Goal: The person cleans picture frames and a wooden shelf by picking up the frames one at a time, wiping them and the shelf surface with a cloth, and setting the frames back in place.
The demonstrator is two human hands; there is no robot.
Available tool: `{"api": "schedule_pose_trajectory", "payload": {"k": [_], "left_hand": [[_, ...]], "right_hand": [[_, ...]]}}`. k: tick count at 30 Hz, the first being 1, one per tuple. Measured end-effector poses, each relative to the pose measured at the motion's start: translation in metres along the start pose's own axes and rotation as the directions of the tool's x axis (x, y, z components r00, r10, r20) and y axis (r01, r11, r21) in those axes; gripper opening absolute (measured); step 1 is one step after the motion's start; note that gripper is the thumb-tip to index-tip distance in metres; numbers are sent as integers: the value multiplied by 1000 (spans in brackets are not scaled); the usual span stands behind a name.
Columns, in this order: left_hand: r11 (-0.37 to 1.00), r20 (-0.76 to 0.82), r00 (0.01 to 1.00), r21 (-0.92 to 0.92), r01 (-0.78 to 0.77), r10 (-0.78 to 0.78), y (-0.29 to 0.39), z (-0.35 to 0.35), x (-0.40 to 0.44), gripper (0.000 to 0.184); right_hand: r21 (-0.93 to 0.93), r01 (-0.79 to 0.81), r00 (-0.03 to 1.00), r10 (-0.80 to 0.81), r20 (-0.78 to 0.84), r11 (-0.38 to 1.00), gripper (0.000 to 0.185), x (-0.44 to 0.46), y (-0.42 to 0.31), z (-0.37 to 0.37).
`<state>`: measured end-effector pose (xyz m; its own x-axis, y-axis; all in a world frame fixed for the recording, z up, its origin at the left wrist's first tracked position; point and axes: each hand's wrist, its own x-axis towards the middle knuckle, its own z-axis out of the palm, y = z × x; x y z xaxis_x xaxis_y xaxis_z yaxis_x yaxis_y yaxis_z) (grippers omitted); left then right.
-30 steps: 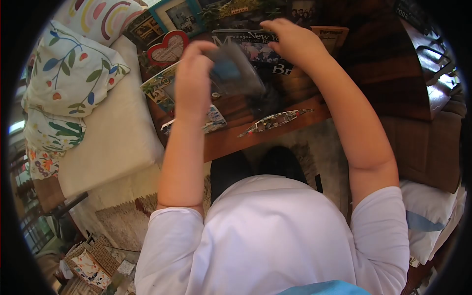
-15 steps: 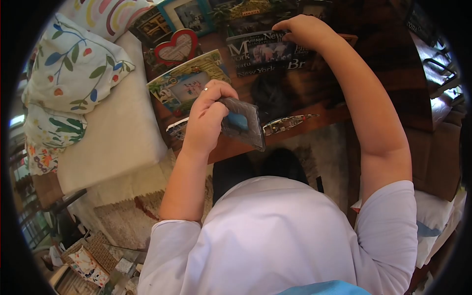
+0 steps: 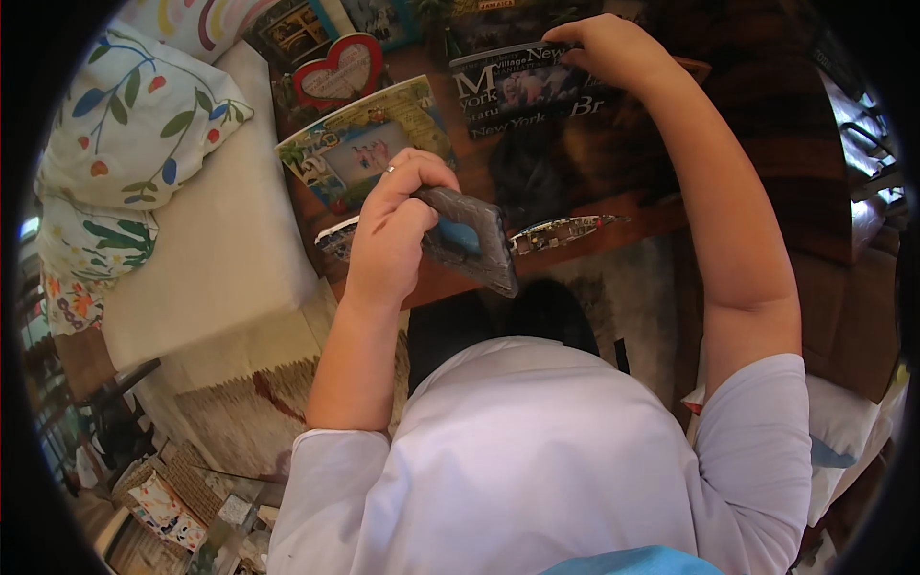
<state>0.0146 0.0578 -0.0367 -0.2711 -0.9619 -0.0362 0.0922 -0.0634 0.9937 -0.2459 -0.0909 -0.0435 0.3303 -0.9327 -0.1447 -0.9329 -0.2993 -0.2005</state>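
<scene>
My left hand (image 3: pixel 393 225), a ring on one finger, is closed on a dark grey picture frame (image 3: pixel 494 251) with a blue area inside, held tilted above the table's front edge. My right hand (image 3: pixel 618 53) reaches to the back and grips the top right edge of a black picture frame (image 3: pixel 522 96) printed with New York words around a photo. That frame stands upright on the table. Left of it is a yellow-green picture frame (image 3: pixel 407 120) with a beach look, partly behind my left hand. A red heart-shaped frame (image 3: pixel 335 72) stands behind that one.
The dark wooden table (image 3: pixel 767 144) bears more frames at the back, including a blue-edged frame (image 3: pixel 379 21). A flat ship-shaped piece (image 3: pixel 565 233) lies near the front edge. To the left is a cream seat (image 3: pixel 216 259) with a leaf-patterned cushion (image 3: pixel 144 115).
The view has shifted slightly. My right hand and the New York picture frame have moved a little to the right relative to the other frames. The left hand still holds the grey frame.
</scene>
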Motion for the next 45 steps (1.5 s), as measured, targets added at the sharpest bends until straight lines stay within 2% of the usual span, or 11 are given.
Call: {"api": "schedule_pose_trajectory", "payload": {"k": [9,18,21,24,27,29,31,34,40,43,45], "left_hand": [[997,37,997,37,-70,69,3,5,-3,21],[999,18,1000,-31,18,-18,0,6,-6,21],[1000,31,999,8,-26,26,0,6,-5,21],[999,38,998,23,-40,39,0,5,-5,21],[999,-20,1000,-36,-15,14,3,3,-5,22],[998,-54,998,-59,-25,22,4,0,-4,23],[994,-74,997,-99,-37,29,4,-3,-2,24],[988,-101,994,-141,-62,48,7,-11,0,26],[982,-186,981,-167,-92,60,10,-29,-3,32],[970,-196,980,-229,-84,38,5,-38,-6,33],[970,-216,976,-226,-85,35,5,-38,-5,33]], "right_hand": [[-137,-47,982,71,174,989,32,0,-16,-26],[-106,-1,994,12,107,994,28,-2,-10,-19],[-107,-8,993,21,117,994,31,-4,-15,-22],[-128,-45,988,63,141,991,54,-22,-33,-41],[42,212,930,-188,-315,976,41,-36,-34,2],[-2,338,940,-338,-40,941,45,-53,-51,39],[52,350,909,-352,224,935,49,-74,-64,74],[77,398,905,-405,131,914,56,-79,-39,118],[104,86,984,-101,150,991,59,-91,6,105],[67,136,978,-145,148,988,59,-84,-18,112],[151,276,932,-303,201,949,58,-73,-47,117]]}}
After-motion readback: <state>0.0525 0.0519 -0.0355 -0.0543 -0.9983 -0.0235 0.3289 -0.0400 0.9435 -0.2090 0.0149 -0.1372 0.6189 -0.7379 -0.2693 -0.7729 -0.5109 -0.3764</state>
